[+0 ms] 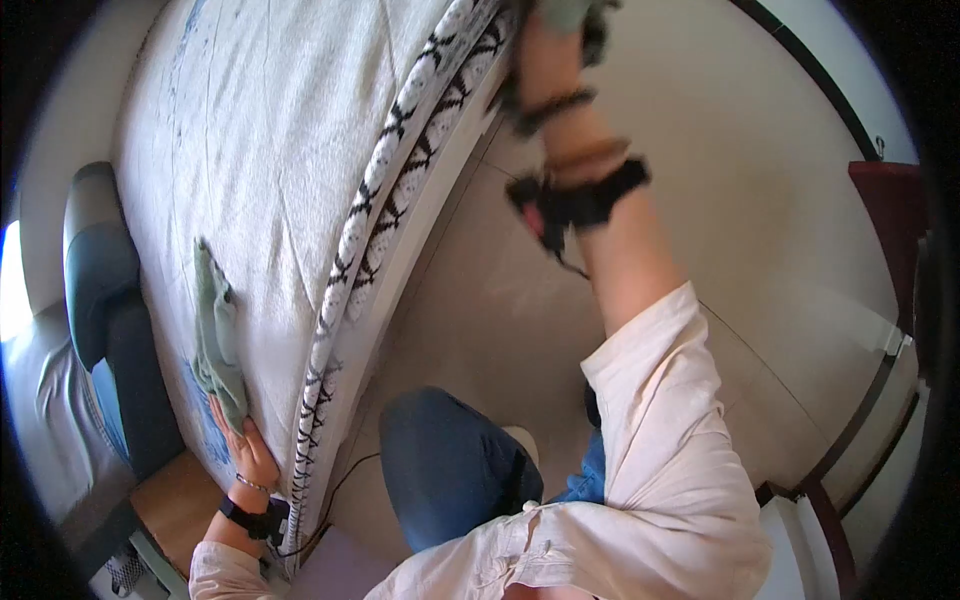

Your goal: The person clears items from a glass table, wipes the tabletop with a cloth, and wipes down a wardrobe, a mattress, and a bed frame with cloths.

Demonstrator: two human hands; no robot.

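A long, rumpled grey-green cloth (pixel 215 335) lies on the white, textured bed cover (pixel 270 180). My left hand (pixel 250 455) is at the cloth's near end, low on the bed, with the cloth pinched between thumb and fingers; the fingers are partly covered by it. Up at the top edge of the view, my right hand (pixel 555 45) is smeared by motion and cut off, over the side of the bed. A pale greenish patch shows at that hand, too blurred to name. Black straps with small devices circle both wrists.
Black-and-white patterned edging (pixel 375 190) runs along the bed's side above a pale frame. A blue-grey padded seat (pixel 105 270) stands beyond the bed at left. Tiled floor (pixel 780 250) spreads to the right, with dark red furniture (pixel 885 225). A cable (pixel 345 470) hangs near my knee.
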